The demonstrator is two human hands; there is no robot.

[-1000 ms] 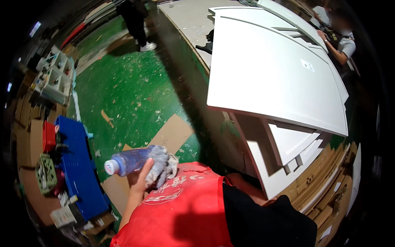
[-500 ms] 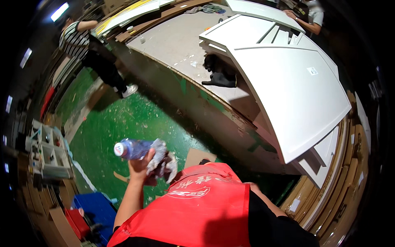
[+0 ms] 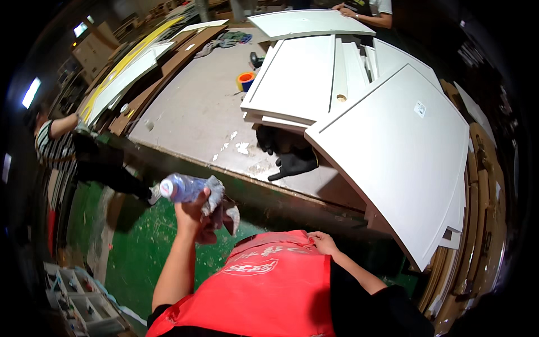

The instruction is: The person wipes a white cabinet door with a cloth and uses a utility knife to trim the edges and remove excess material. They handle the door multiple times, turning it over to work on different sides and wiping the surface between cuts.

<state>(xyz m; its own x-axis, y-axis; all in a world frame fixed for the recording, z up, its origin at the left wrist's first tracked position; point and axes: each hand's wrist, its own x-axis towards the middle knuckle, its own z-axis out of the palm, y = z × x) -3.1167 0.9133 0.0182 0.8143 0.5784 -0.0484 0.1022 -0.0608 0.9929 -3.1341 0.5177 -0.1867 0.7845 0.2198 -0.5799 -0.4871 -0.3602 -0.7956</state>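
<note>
My left hand [image 3: 192,216] is closed around a clear plastic bottle [image 3: 188,187] with a white cap, tilted with the cap to the left. A crumpled grey cloth [image 3: 213,195] is bunched in the same grip and hangs down past the fingers. My right hand [image 3: 324,243] is at the far edge of the red apron [image 3: 281,275] I wear, its fingers bent and pinching the cloth there. Beyond, on the workbench [image 3: 185,106], lies a pair of black gloves [image 3: 295,163] beside stacked white panels [image 3: 398,140].
Rolls of tape [image 3: 245,80] lie on the bench. Across it, another person's hands [image 3: 347,11] touch a white panel. At left stands a person in a striped top [image 3: 56,143]. Cardboard-wrapped boards [image 3: 483,224] line the right side; a white divided rack [image 3: 84,303] is at lower left.
My view has shifted toward the bench, which fills more of the picture. My right hand has come into sight at the apron's edge. My left hand still holds the bottle and cloth.
</note>
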